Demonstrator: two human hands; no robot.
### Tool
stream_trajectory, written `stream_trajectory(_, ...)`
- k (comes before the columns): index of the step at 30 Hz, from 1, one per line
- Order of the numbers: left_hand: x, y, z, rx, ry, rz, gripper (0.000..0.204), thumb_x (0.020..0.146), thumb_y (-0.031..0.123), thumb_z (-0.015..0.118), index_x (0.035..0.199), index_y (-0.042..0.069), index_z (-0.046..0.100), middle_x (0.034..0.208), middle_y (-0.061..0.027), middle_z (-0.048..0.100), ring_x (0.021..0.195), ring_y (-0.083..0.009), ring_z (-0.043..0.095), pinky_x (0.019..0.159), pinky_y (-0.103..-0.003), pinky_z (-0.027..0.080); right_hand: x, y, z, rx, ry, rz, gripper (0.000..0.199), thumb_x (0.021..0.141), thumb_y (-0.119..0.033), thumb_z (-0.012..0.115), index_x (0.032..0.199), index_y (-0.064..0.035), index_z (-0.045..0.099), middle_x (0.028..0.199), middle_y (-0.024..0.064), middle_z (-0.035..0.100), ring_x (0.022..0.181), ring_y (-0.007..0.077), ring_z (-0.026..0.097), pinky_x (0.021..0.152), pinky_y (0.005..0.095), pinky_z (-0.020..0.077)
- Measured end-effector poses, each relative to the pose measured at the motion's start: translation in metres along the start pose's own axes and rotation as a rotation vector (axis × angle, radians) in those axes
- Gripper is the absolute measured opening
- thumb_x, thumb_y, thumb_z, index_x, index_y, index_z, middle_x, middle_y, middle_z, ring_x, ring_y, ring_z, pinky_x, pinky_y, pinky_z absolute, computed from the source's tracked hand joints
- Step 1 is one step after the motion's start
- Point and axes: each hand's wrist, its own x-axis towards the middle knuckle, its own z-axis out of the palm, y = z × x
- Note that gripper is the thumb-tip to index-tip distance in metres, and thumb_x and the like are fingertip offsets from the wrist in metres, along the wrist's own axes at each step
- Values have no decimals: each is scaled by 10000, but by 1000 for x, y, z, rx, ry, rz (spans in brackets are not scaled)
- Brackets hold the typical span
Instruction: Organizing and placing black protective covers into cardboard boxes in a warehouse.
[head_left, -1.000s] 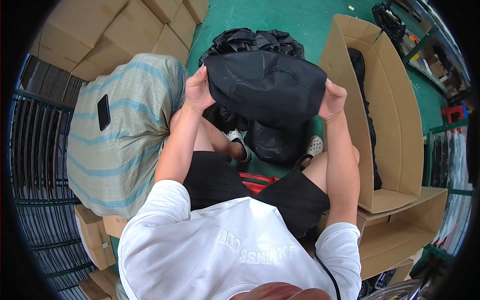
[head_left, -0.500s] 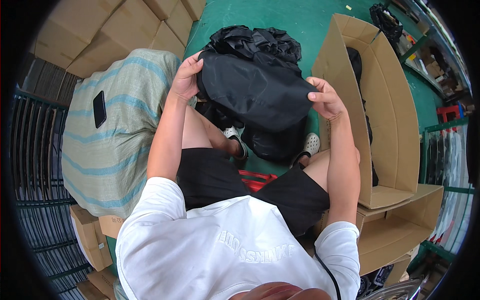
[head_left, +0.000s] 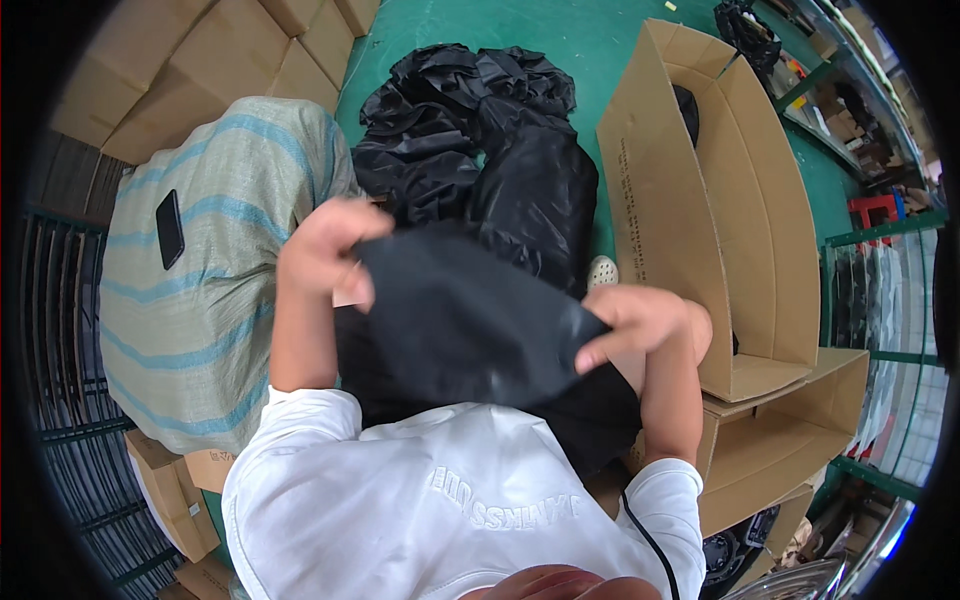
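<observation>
A flat black plastic-wrapped packet (head_left: 460, 320) is held close over my lap by both hands. My left hand (head_left: 325, 250) pinches its upper left corner. My right hand (head_left: 640, 325) grips its right edge with the fingers curled over it. Beyond the packet, a heap of black bags (head_left: 480, 130) lies on the green floor (head_left: 560, 30). I sit in a white shirt and black shorts.
A large open cardboard box (head_left: 740, 200) stands at my right with something dark inside. A striped woven sack (head_left: 200, 280) with a black phone (head_left: 170, 228) on it lies at my left. Stacked cartons (head_left: 230, 60) sit at the back left, metal racks at both sides.
Both hands have pulled the black packet from out in front down toward my lap and chest. The heap of black bags behind it now shows.
</observation>
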Motion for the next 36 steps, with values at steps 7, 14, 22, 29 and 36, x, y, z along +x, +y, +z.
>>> stream_trajectory(7,49,30,22,-341,-12,285,292,861,165,737,731,-66,612,651,-102,594,505,-230,600,463,-319,435,-18,-49,-9,-113,115,-279,215,886,-158,713,934,44,655,892,204,668,793,360,628,706,400,481)
stream_trajectory(14,67,-187,-40,-682,419,-659,224,958,219,618,1056,20,652,973,-37,699,869,-124,667,777,-288,545,-26,107,-130,431,1004,334,239,941,-169,645,1079,26,645,998,56,700,885,109,635,823,244,486)
stream_trajectory(22,82,-350,-65,-764,587,-791,190,951,215,628,1048,56,661,1000,-21,693,920,-140,654,844,-273,515,-2,192,-220,414,1247,359,191,980,-181,590,1052,-19,661,946,33,689,813,109,627,747,262,503)
stream_trajectory(29,121,-425,-80,-673,580,-904,184,944,243,630,970,66,675,950,-22,685,898,-140,640,833,-275,499,1,262,-293,548,1442,232,137,960,-150,609,976,-23,657,840,24,668,718,108,615,672,265,508)
stream_trajectory(36,129,-507,-80,-347,649,-1123,209,915,242,654,846,47,679,833,-42,681,771,-148,621,759,-283,478,11,334,-323,311,1625,480,140,882,-160,688,894,-21,685,799,54,688,721,139,635,677,292,510)
